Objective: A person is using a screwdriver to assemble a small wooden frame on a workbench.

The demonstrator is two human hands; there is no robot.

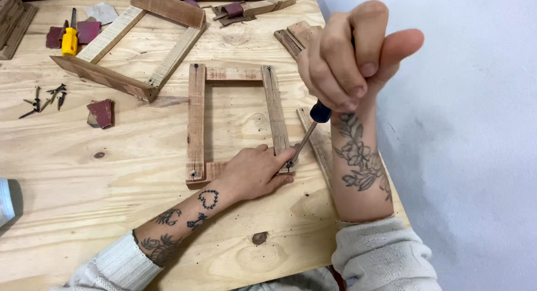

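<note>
Right hand (349, 53) fists a screwdriver (313, 123) (handle mostly hidden) at mid-frame, while the left hand (254, 170) presses flat on the wooden frame (196, 123).

A pale plywood workbench (112, 173) with visible knots carries everything. Near its middle lies a small rectangular frame of reddish wooden slats (196, 123), flat on the surface. Behind it sits a larger slat frame (120, 50), set askew. To the far left are a yellow-handled screwdriver (69, 40) and dark red sandpaper pieces (84, 31); another folded sandpaper scrap (102, 113) lies nearer, beside a scatter of dark screws (45, 99). More slats (299, 34) rest by the right edge, and a stack of what may be further boards (14, 17) sits at the upper-left corner.
</note>
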